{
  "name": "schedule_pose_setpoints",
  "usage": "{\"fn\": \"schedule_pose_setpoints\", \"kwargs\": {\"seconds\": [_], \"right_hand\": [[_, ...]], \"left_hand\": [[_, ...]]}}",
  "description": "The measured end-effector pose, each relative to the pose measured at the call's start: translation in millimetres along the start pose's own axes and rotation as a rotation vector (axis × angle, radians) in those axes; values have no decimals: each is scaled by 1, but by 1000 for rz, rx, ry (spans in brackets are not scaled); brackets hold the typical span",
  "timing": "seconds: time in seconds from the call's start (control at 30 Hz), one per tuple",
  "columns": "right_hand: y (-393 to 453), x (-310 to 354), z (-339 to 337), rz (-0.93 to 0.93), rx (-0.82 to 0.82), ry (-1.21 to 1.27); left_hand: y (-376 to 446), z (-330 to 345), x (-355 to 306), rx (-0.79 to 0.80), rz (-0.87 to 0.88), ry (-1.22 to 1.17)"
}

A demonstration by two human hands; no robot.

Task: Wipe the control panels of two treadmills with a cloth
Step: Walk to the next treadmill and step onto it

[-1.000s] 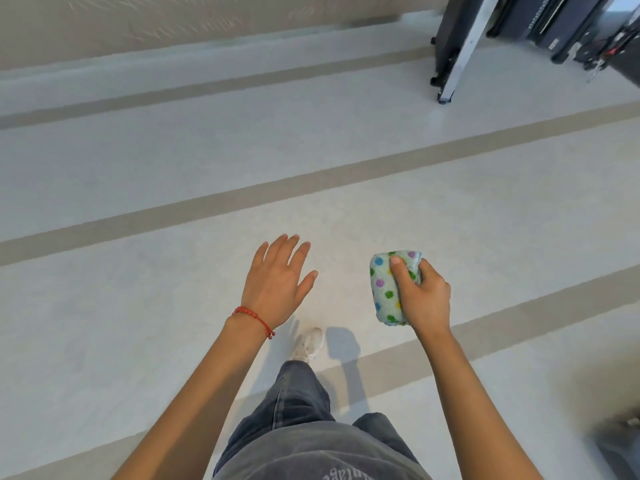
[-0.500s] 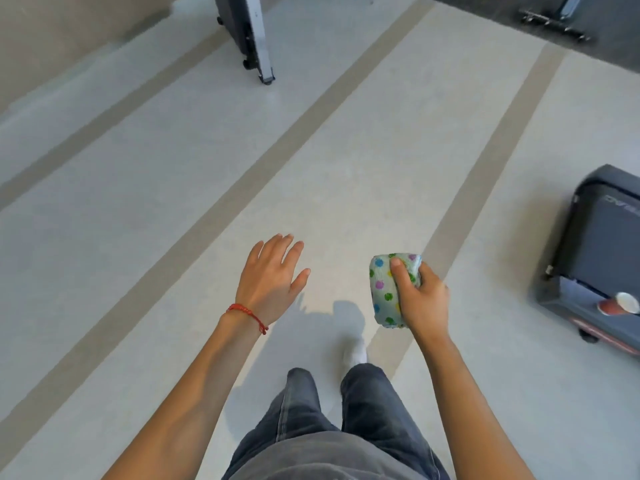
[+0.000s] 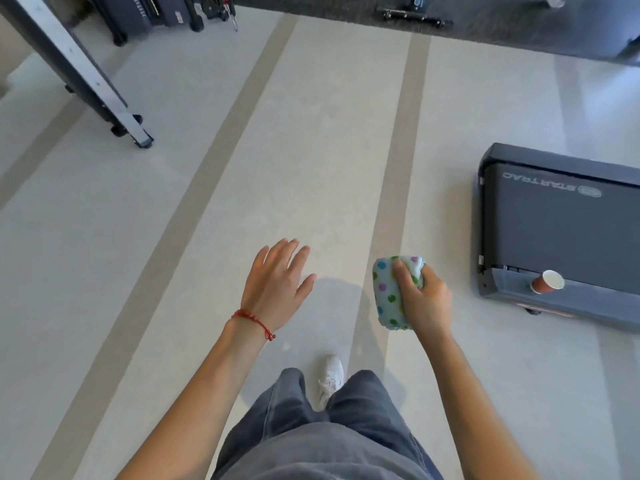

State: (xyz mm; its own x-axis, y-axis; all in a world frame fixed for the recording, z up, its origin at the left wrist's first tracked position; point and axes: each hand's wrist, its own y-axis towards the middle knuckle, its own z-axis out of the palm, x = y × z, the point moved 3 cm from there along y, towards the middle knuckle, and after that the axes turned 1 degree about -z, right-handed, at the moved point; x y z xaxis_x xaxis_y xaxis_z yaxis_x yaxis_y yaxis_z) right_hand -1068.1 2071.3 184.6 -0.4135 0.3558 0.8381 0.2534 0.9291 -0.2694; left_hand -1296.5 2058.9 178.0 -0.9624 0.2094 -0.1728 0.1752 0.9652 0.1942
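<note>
Head cam looks down at a pale grey vinyl floor [image 3: 311,140] w/ tan stripes running away from the viewer. Right hand [image 3: 424,303] is closed around a folded light-blue cloth w/ green, purple and blue polka dots [image 3: 389,296], thumb pressed over the top edge, fingers wrapped behind it; cloth sits upright in the fist, out front at about waist level, nothing else touching it. Left hand [image 3: 277,289] is empty, palm down, fingers spread loosely, holding nothing; a thin red string bracelet [image 3: 254,320] circles that wrist. Below, grey denim trousers [image 3: 322,431] and one white sneaker [image 3: 330,379] on the floor between the legs. To the right, well apart from the cloth hand, the dark grey rear end of a treadmill deck w/ mirrored brand lettering [image 3: 561,223] lies flat on the floor; a red paper cup w/ white inside [image 3: 547,281] lies tipped on its side on the deck's end cover. Top left, a black-and-silver slanted machine frame on small wheels [image 3: 93,84]. Top edge: dark carpet [image 3: 485,26] and more black equipment, too blurred to ID. No control panel in view.
</note>
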Motion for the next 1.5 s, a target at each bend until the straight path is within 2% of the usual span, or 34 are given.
{"fn": "schedule_pose_setpoints", "kwargs": {"seconds": [0.6, 0.83, 1.07, 1.27, 1.5], "right_hand": [[298, 89, 4, 152, -290, 88], [397, 109, -16, 218, -389, 129], [500, 106, -64, 224, -486, 139], [576, 103, -134, 272, -592, 145], [620, 89, -197, 363, -737, 205]], "left_hand": [[374, 70, 31, -7, 338, -42], [503, 98, 15, 32, 449, -62], [617, 142, -36, 52, 532, -82], [716, 164, -110, 64, 651, -127], [804, 187, -205, 91, 830, -173]]}}
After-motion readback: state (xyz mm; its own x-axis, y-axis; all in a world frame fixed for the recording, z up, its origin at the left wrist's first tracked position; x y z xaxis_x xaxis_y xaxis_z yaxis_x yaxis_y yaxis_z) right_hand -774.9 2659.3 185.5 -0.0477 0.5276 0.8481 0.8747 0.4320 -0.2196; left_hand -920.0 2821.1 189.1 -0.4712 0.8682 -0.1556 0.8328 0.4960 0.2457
